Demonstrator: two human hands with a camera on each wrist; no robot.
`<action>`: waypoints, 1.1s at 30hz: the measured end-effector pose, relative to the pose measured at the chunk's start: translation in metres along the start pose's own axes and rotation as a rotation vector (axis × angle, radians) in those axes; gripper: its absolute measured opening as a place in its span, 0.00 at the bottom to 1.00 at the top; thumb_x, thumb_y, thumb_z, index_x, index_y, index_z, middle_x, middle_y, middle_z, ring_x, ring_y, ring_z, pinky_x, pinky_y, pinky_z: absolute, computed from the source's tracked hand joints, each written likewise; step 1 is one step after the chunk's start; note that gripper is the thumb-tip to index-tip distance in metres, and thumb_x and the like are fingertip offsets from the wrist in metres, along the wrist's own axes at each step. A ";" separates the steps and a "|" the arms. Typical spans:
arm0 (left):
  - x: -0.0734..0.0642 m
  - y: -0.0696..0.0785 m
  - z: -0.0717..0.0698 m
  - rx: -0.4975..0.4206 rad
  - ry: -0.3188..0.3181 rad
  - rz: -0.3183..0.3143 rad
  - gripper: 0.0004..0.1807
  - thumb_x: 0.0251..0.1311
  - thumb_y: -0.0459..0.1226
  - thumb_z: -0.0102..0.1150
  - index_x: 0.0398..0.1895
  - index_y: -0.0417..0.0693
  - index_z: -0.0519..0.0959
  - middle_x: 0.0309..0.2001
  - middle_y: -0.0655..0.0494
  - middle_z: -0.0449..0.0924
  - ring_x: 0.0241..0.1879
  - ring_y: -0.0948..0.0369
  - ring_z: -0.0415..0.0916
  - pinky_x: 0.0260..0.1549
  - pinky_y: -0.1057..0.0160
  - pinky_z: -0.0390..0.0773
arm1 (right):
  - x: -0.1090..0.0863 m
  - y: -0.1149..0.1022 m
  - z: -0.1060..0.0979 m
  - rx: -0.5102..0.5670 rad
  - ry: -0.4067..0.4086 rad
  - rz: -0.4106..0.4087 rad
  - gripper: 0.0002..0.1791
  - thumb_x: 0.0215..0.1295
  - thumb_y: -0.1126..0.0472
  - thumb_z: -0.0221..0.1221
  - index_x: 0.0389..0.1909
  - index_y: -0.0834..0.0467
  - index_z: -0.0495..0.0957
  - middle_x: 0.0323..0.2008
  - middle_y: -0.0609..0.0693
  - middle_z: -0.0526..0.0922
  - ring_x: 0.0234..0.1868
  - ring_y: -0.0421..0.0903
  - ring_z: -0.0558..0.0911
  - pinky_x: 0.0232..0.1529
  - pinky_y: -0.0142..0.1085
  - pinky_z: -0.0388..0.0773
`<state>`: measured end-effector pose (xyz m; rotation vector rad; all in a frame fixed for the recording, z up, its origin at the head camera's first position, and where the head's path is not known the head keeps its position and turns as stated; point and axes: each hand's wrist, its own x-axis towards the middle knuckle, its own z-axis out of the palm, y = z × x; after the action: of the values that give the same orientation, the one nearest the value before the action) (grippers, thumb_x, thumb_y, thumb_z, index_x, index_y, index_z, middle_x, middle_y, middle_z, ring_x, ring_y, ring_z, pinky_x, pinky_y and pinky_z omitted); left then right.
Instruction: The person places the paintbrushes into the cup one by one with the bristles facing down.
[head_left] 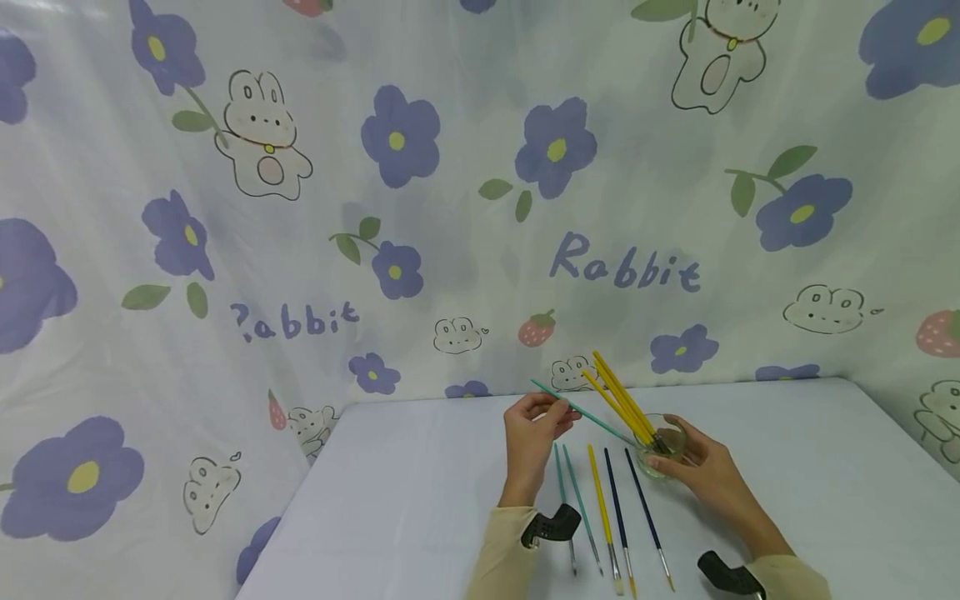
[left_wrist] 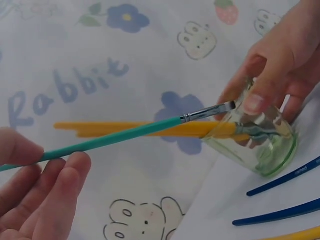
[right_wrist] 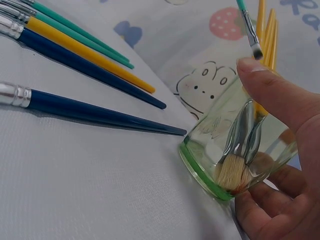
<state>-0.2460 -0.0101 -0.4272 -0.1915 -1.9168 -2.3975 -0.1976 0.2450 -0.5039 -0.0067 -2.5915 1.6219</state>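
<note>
Between thumb and fingertips my left hand (head_left: 534, 435) pinches a teal paintbrush (left_wrist: 120, 134) by its handle. Its bristle end points toward the mouth of a greenish glass jar (head_left: 663, 457), close to the rim in the right wrist view. My right hand (head_left: 701, 467) grips the jar around its side, thumb in front, and the jar tilts to the left. Several yellow paintbrushes (head_left: 622, 396) stand in the jar, bristles down, handles leaning left. Through the glass, their pale bristles (right_wrist: 232, 172) rest near the bottom.
On the white table (head_left: 405, 492) several brushes lie side by side, bristles toward me: teal brushes (head_left: 579, 500), a yellow brush (head_left: 602, 500) and dark blue brushes (head_left: 647, 508). Behind stands a curtain (head_left: 465, 208) printed with flowers and rabbits.
</note>
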 end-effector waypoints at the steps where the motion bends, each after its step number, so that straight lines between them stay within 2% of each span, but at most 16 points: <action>1: 0.000 0.000 0.001 -0.002 0.001 0.004 0.08 0.64 0.31 0.67 0.41 0.33 0.81 0.34 0.48 0.87 0.35 0.55 0.91 0.38 0.64 0.90 | 0.000 0.000 0.000 -0.003 0.000 0.000 0.50 0.65 0.41 0.68 0.81 0.53 0.56 0.71 0.65 0.74 0.73 0.69 0.71 0.70 0.57 0.73; 14: 0.002 0.000 0.015 -0.012 0.030 0.057 0.09 0.62 0.33 0.69 0.39 0.34 0.82 0.36 0.46 0.88 0.33 0.58 0.90 0.37 0.64 0.90 | -0.001 0.000 0.000 -0.002 0.004 -0.008 0.50 0.65 0.42 0.69 0.81 0.53 0.56 0.71 0.65 0.74 0.73 0.69 0.70 0.70 0.56 0.73; 17: 0.002 -0.002 0.019 -0.006 0.035 0.061 0.07 0.62 0.31 0.69 0.39 0.35 0.82 0.36 0.45 0.88 0.33 0.57 0.90 0.36 0.64 0.90 | 0.000 0.000 0.000 0.003 0.008 -0.014 0.49 0.66 0.44 0.69 0.81 0.53 0.57 0.70 0.64 0.75 0.73 0.67 0.72 0.66 0.38 0.80; 20: 0.002 -0.005 0.023 0.012 0.038 0.067 0.06 0.62 0.30 0.68 0.38 0.35 0.82 0.36 0.43 0.88 0.33 0.55 0.91 0.36 0.64 0.90 | 0.001 0.001 0.001 0.003 0.013 -0.016 0.48 0.66 0.45 0.69 0.81 0.53 0.58 0.69 0.63 0.76 0.72 0.65 0.73 0.59 0.20 0.77; 22: 0.002 -0.007 0.025 0.024 0.039 0.070 0.06 0.62 0.30 0.68 0.38 0.35 0.82 0.36 0.43 0.87 0.33 0.54 0.91 0.36 0.63 0.90 | 0.001 0.002 0.001 0.002 0.015 -0.016 0.48 0.66 0.45 0.69 0.81 0.53 0.58 0.70 0.63 0.76 0.72 0.65 0.73 0.60 0.23 0.78; 25: 0.001 -0.009 0.028 0.039 0.038 0.066 0.06 0.62 0.31 0.68 0.38 0.35 0.82 0.35 0.44 0.87 0.34 0.54 0.91 0.36 0.63 0.90 | 0.001 0.002 0.002 -0.011 0.019 -0.015 0.49 0.65 0.44 0.69 0.81 0.53 0.57 0.70 0.64 0.75 0.72 0.66 0.73 0.66 0.41 0.80; 27: 0.000 -0.010 0.030 0.047 0.036 0.064 0.07 0.62 0.31 0.68 0.39 0.34 0.82 0.35 0.44 0.87 0.34 0.54 0.91 0.36 0.63 0.90 | 0.001 0.002 0.003 -0.015 0.020 -0.016 0.49 0.65 0.43 0.69 0.81 0.53 0.57 0.70 0.63 0.75 0.72 0.66 0.73 0.66 0.41 0.80; 29: -0.001 -0.010 0.032 0.053 0.029 0.065 0.08 0.62 0.30 0.68 0.40 0.32 0.82 0.36 0.44 0.87 0.35 0.52 0.91 0.36 0.63 0.90 | 0.001 0.003 0.002 -0.011 0.017 -0.019 0.49 0.65 0.43 0.69 0.81 0.53 0.57 0.70 0.63 0.76 0.72 0.66 0.73 0.62 0.28 0.80; 31: -0.002 -0.010 0.033 0.059 0.021 0.070 0.09 0.62 0.30 0.67 0.41 0.31 0.82 0.37 0.44 0.87 0.36 0.49 0.91 0.36 0.63 0.90 | 0.001 0.004 0.002 -0.002 0.017 -0.023 0.49 0.64 0.43 0.70 0.81 0.53 0.58 0.69 0.62 0.76 0.72 0.65 0.73 0.56 0.17 0.75; 33: -0.003 -0.011 0.034 0.066 0.013 0.079 0.08 0.63 0.30 0.67 0.41 0.32 0.82 0.38 0.43 0.87 0.37 0.47 0.91 0.36 0.63 0.90 | 0.001 0.004 0.002 0.005 0.016 -0.024 0.50 0.64 0.43 0.70 0.81 0.53 0.58 0.69 0.62 0.77 0.72 0.64 0.73 0.52 0.11 0.70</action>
<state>-0.2429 0.0256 -0.4306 -0.2422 -1.9409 -2.2769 -0.1991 0.2448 -0.5085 0.0120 -2.5648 1.6140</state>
